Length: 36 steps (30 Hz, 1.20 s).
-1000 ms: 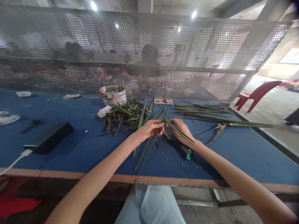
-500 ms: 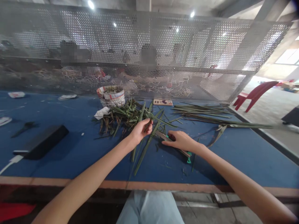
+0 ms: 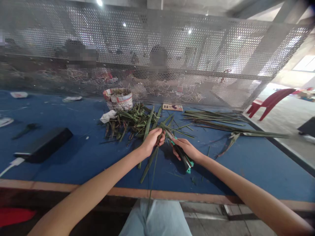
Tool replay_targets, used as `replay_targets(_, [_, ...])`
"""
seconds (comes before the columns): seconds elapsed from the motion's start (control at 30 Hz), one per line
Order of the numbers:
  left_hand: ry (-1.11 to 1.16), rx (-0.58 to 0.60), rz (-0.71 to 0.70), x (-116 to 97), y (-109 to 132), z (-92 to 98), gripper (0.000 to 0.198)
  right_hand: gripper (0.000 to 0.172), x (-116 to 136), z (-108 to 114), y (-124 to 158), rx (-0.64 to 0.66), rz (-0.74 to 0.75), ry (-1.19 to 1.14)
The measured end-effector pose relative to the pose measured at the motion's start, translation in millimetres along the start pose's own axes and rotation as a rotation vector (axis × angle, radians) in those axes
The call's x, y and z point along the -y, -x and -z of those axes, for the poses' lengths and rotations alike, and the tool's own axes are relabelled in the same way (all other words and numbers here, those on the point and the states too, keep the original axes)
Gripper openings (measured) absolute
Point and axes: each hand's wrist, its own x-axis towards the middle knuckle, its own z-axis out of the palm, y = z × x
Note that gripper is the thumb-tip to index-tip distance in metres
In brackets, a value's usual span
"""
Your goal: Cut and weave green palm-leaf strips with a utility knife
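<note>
My left hand [image 3: 153, 141] is closed around a green leaf strip [image 3: 162, 126], its fingers curled. From below it a thin strand [image 3: 153, 177] hangs past the table's front edge. In my right hand [image 3: 185, 148] is a utility knife [image 3: 185, 158] with a black and teal handle. Its blade [image 3: 169, 132] points up and left, close to the leaf at my left fingers; whether it touches cannot be told. Behind both hands lies a heap of green leaf pieces [image 3: 137, 117]. A longer leaf strip [image 3: 149, 167] rests on the table under my left hand.
A paper-covered pot [image 3: 119, 101] and a phone [image 3: 172, 107] are at the back. Long leaf strips [image 3: 214, 117] lie right. Left are a black box-shaped device [image 3: 46, 144] and its white cable [image 3: 12, 164]. A perforated metal screen [image 3: 172, 59] borders the blue table [image 3: 241, 164].
My right hand has turned the knife more upright and brought its blade close to the leaf in my left hand. A thin strand now hangs over the front edge.
</note>
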Motion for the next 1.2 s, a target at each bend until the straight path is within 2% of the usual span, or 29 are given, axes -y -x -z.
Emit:
replay_targets(0.23, [-0.063,0.01,-0.027,4.6,0.7,-3.3,0.021,0.043,-1.5,0.4,1.1,-0.008,-0.032,-0.029])
replay_targets(0.53, [-0.27,-0.014,-0.092,3.2,6.0,-5.5,0.026,0.044,-4.7,1.8,-0.2,0.006,-0.046,-0.018])
replay_targets(0.8, [-0.28,0.02,-0.063,2.3,5.8,-7.4,0.024,0.043,-7.9,0.6,-1.5,-0.057,0.03,0.029])
replay_targets(1.07, [-0.313,0.057,-0.093,1.6,5.5,-3.3,0.03,0.041,-3.6,1.4,1.3,-0.043,0.006,0.077])
replay_targets(1.2, [-0.247,0.066,-0.086,-0.2,5.7,-4.2,0.029,0.043,-0.6,0.5,2.8,-0.02,0.02,0.125])
